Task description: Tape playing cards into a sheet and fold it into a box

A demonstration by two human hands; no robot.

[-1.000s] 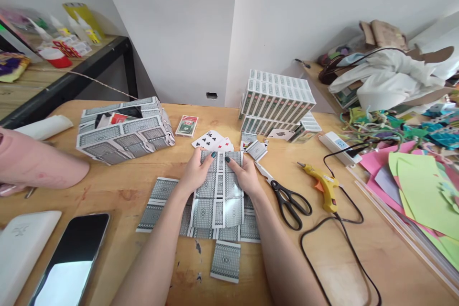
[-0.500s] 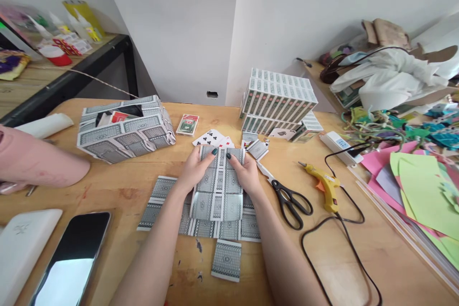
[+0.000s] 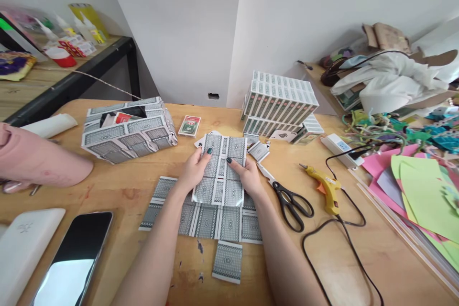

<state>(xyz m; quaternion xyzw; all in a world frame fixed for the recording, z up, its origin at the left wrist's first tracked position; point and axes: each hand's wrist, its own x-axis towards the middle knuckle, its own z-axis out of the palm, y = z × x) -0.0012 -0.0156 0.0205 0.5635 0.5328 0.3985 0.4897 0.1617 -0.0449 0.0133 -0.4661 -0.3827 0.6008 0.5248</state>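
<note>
Hiding most of our fingertips: card panel [image 3: 233,190] | card sheet [image 3: 207,222] beneath partly covered | we clasp the panel's sides in left grip [image 3: 194,170] and right grip [image 3: 249,178]

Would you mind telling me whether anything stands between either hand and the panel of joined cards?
Nothing visible does: the left hand and right hand grip the card panel directly by its sides. The flat cards that show past its lower edge are not in between.
</note>
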